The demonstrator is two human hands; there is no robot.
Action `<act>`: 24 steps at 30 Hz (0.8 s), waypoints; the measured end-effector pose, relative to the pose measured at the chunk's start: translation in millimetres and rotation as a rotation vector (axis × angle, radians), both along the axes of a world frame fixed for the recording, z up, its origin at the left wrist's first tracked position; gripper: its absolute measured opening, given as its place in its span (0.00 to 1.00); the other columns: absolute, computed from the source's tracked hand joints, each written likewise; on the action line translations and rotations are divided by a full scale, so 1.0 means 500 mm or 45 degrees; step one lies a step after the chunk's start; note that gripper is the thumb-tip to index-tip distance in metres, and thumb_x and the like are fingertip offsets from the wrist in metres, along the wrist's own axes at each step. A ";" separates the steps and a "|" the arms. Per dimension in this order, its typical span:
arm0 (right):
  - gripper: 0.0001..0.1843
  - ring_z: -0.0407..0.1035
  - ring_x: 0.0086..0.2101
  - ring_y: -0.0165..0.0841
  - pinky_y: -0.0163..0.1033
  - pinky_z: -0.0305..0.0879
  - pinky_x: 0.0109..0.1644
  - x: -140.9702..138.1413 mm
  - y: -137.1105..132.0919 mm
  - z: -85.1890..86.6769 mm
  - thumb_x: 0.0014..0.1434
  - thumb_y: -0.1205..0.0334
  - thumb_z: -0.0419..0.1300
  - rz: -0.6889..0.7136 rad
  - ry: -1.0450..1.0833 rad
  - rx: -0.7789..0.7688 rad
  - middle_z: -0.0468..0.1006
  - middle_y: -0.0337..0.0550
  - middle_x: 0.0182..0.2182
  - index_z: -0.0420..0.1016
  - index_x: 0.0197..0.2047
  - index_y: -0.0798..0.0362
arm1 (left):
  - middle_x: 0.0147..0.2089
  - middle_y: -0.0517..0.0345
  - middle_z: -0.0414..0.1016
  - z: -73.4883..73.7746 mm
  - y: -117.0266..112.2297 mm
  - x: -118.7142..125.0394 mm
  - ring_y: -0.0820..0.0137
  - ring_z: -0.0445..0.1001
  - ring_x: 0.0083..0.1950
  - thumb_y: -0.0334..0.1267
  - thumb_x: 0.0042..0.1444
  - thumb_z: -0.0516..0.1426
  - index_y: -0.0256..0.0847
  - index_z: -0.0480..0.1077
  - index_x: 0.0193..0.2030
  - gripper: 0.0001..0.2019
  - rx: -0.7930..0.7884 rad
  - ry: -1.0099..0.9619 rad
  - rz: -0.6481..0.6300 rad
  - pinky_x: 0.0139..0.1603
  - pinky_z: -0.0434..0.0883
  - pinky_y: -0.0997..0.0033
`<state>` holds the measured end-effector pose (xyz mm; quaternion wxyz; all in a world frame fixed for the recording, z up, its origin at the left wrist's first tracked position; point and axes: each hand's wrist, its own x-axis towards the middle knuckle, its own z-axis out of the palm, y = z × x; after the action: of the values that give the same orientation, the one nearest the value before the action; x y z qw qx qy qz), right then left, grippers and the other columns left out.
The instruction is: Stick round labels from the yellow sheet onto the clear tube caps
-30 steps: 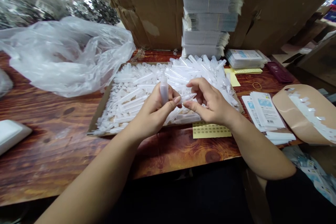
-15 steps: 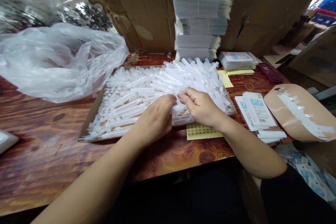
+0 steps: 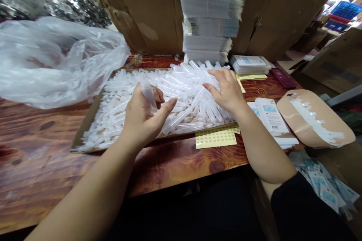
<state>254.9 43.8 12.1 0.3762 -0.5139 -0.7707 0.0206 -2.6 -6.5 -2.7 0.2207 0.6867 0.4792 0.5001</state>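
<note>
My left hand (image 3: 141, 115) is above the left-middle of a shallow cardboard tray (image 3: 87, 126). A translucent white plastic tube (image 3: 148, 95) sits in its curled fingers, with the thumb stretched out to the right. Loose tubes of the same kind (image 3: 181, 83) fill the tray in a heap, higher toward the right. Over the right part of the heap hovers my right hand (image 3: 227, 88), its fingers and thumb apart and nothing held. Whether its fingertips touch the tubes is hard to tell.
Banded stacks of clear packs (image 3: 207, 22) stand behind the tray against a cardboard wall (image 3: 149, 11). A plastic bag (image 3: 62, 60) lies left. Yellow sticker sheets (image 3: 216, 139), printed cards (image 3: 271, 115), a dark red phone-like object (image 3: 283, 78) and a beige holder (image 3: 339, 120) are right.
My hands have parted from where they met over the tray's front. The left moved left with a tube; the right moved up and right and opened. The view shifted slightly.
</note>
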 end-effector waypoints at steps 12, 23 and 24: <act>0.15 0.65 0.44 0.40 0.44 0.58 0.48 -0.075 -0.097 0.028 0.61 0.81 0.57 0.487 -0.957 -0.348 0.77 0.48 0.33 0.80 0.32 0.54 | 0.33 0.62 0.64 -0.014 0.027 -0.025 0.68 0.63 0.35 0.57 0.68 0.53 0.47 0.60 0.41 0.16 -0.213 -0.153 0.185 0.39 0.59 0.57; 0.08 0.67 0.48 0.44 0.48 0.61 0.54 -0.067 -0.094 0.022 0.63 0.76 0.58 0.484 -0.846 -0.348 0.78 0.53 0.41 0.77 0.40 0.57 | 0.35 0.59 0.69 -0.020 0.027 -0.004 0.65 0.67 0.35 0.56 0.62 0.60 0.45 0.65 0.40 0.17 -0.132 0.025 -0.084 0.37 0.63 0.62; 0.05 0.68 0.47 0.42 0.48 0.62 0.54 -0.057 -0.087 0.025 0.63 0.73 0.60 0.530 -0.696 -0.348 0.78 0.51 0.42 0.75 0.41 0.56 | 0.34 0.59 0.69 -0.019 0.026 -0.002 0.66 0.67 0.35 0.56 0.62 0.60 0.45 0.65 0.39 0.17 -0.141 0.012 -0.112 0.36 0.63 0.62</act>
<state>226.3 0.4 24.4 0.0721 -0.3780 -0.9209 0.0615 -3.7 6.6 -12.0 0.2778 0.6961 0.4766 0.4593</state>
